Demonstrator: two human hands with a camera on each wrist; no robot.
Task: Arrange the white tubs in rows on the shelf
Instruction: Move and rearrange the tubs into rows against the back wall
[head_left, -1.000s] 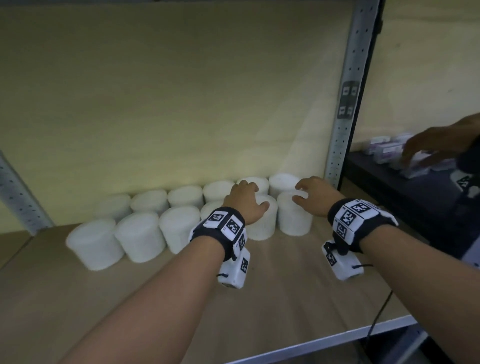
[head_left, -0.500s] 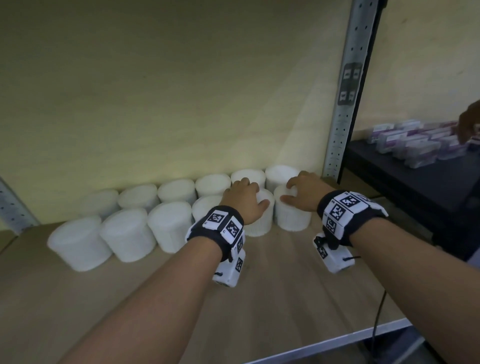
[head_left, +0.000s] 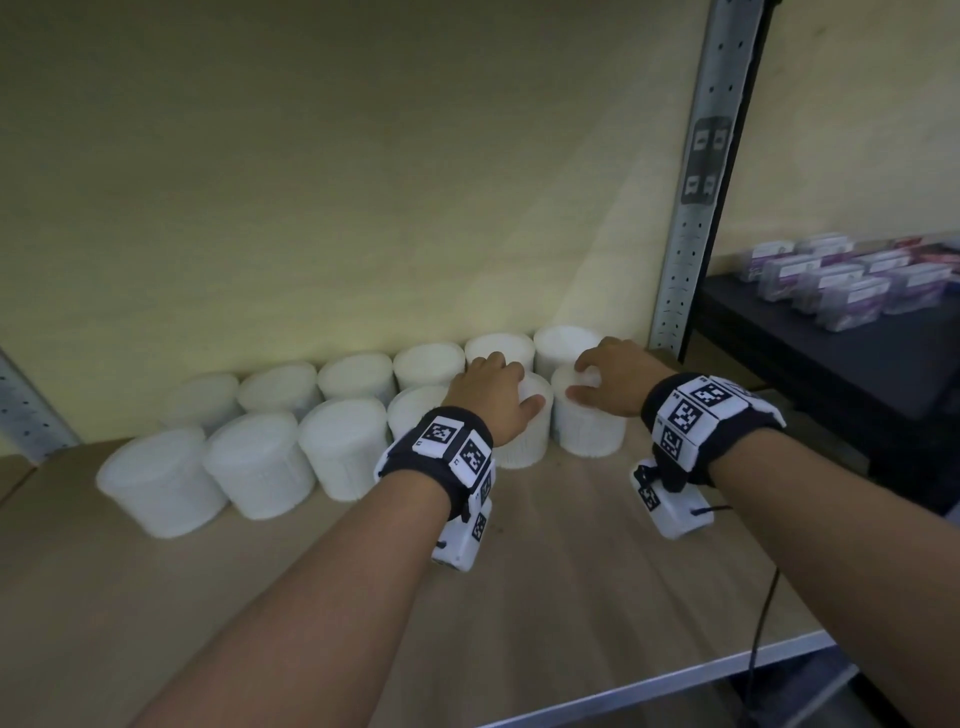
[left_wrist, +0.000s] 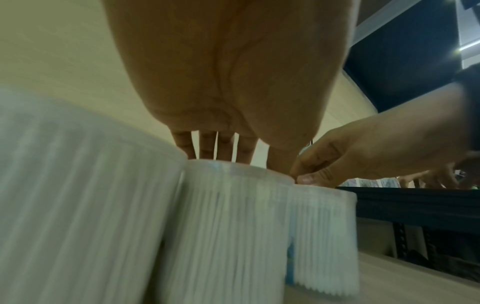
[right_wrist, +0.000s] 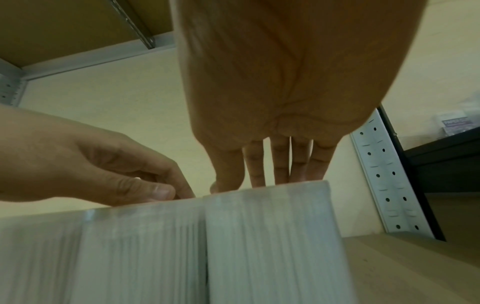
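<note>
White ribbed tubs stand in two rows on the wooden shelf: a back row against the wall and a front row. My left hand sits on top of a front-row tub, fingers curled over its lid. My right hand holds the rightmost front tub the same way, thumb on the lid. In the left wrist view my fingers reach down behind the tub's rim. The right wrist view shows my fingers on the tub. Both tubs stand on the shelf.
A perforated metal post bounds the shelf on the right, close to the last tubs. Beyond it a black shelf carries purple boxes. Another post stands at far left. A cable hangs over the front edge.
Both hands stay on the same two front tubs. Another person's hand that reached over the purple boxes has drawn back out of view. The view has shifted slightly.
</note>
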